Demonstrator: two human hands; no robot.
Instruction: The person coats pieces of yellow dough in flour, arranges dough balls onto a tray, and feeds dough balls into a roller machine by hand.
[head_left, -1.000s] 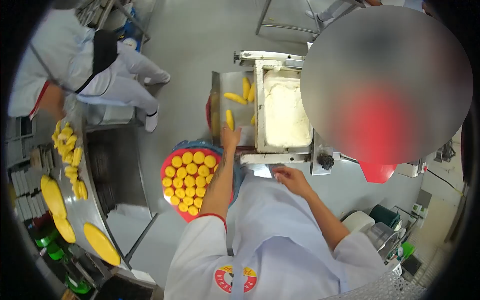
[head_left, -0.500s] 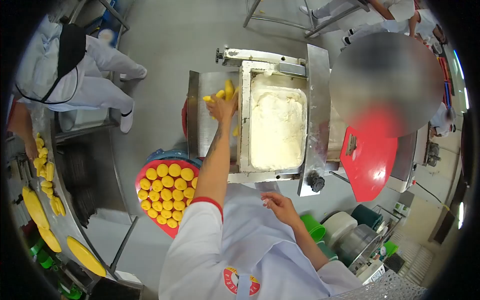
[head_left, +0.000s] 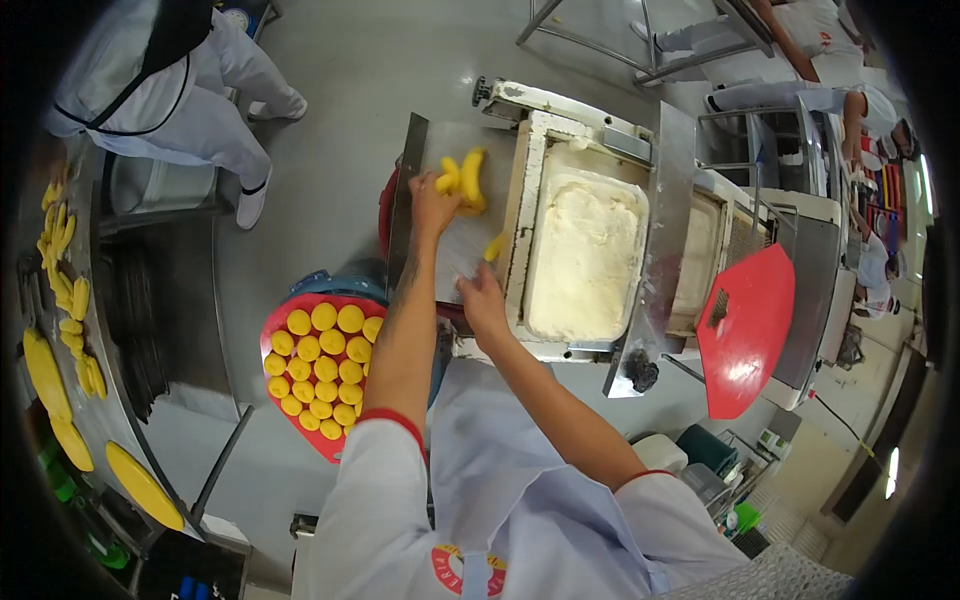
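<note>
Curved yellow dough pieces (head_left: 470, 178) lie bunched on the metal tray (head_left: 455, 250) of a machine. My left hand (head_left: 434, 208) is closed around the near end of this bunch, partly covering it. Lower on the tray is my right hand (head_left: 484, 302), its fingers apart and nothing visible in them. Just beyond its fingertips, a single yellow dough piece (head_left: 494, 247) rests against the machine's pale edge. Beside the tray, a white tub (head_left: 585, 260) of creamy dough or flour sits on top of the machine.
Round yellow dough pieces cover a red board (head_left: 335, 452) at the lower left. A red paddle-shaped board (head_left: 748, 335) stands at the right. More yellow dough lies on the left-hand table (head_left: 120, 420), near a person in white (head_left: 215, 110). Other workers stand at upper right.
My right hand has come up from beside my apron onto the tray. My left hand has shifted slightly down along the dough pieces. The view has swung a little, moving the machine rightward.
</note>
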